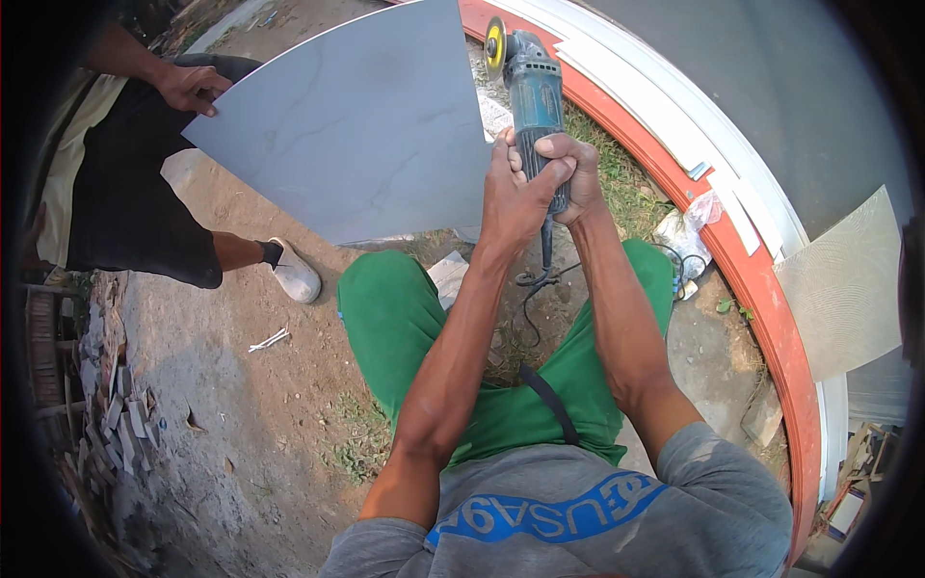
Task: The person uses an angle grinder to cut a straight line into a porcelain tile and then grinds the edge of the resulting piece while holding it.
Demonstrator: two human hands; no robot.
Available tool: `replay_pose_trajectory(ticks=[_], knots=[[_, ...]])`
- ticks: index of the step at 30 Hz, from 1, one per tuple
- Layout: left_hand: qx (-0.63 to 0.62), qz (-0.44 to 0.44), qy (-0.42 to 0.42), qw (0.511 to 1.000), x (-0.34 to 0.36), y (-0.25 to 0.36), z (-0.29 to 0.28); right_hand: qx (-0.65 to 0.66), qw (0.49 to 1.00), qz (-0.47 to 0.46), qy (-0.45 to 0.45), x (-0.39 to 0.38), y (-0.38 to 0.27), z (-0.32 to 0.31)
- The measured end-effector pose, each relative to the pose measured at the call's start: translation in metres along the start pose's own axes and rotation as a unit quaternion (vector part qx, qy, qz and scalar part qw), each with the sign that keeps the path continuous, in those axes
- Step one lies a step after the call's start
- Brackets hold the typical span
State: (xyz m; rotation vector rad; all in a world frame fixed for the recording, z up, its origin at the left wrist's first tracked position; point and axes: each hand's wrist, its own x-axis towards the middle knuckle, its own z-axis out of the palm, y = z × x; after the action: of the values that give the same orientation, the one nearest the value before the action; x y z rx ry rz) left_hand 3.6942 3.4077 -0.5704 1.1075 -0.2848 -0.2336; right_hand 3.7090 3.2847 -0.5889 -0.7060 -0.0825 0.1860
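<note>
Both my hands are wrapped round the dark handle of a teal angle grinder point(536, 101), which points away from me. Its yellow disc point(495, 43) stands upright at the far end, just right of a large grey tile point(347, 116) with faint veining. My left hand point(520, 188) closes on the grip from the left, beside the tile's edge. My right hand point(575, 173) holds it from the right, thumb across the handle. At the tile's left corner, another person's hand point(193, 89) grips the edge. A black cord point(546, 246) hangs from the grinder's rear.
The other person's shoe point(294, 272) rests on the dirt left of my knees. A red-orange edge point(742, 260) curves along the right, bearing white strips point(636, 101). A beige tile point(843, 284) lies beyond it. Broken pieces point(125, 424) are heaped at far left; a plastic bag point(684, 236) sits near my right knee.
</note>
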Motion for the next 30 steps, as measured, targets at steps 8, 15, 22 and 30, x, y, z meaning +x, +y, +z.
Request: replay_pose_trajectory(ticks=[8,15,22,30], knots=[[0.041,0.056,-0.007,0.998,0.024,0.056,0.015,0.009,0.997,-0.023,-0.08,0.03,-0.044,0.037],[0.05,0.068,-0.009,0.996,0.032,0.072,0.01,-0.014,0.992,-0.03,-0.121,0.045,-0.048,0.052],[0.029,0.066,-0.009,0.997,0.029,0.069,0.006,-0.019,0.993,-0.015,-0.115,0.044,-0.045,0.052],[0.02,0.001,0.023,1.0,0.008,0.02,0.0,0.006,0.998,0.015,-0.053,0.013,-0.013,0.012]])
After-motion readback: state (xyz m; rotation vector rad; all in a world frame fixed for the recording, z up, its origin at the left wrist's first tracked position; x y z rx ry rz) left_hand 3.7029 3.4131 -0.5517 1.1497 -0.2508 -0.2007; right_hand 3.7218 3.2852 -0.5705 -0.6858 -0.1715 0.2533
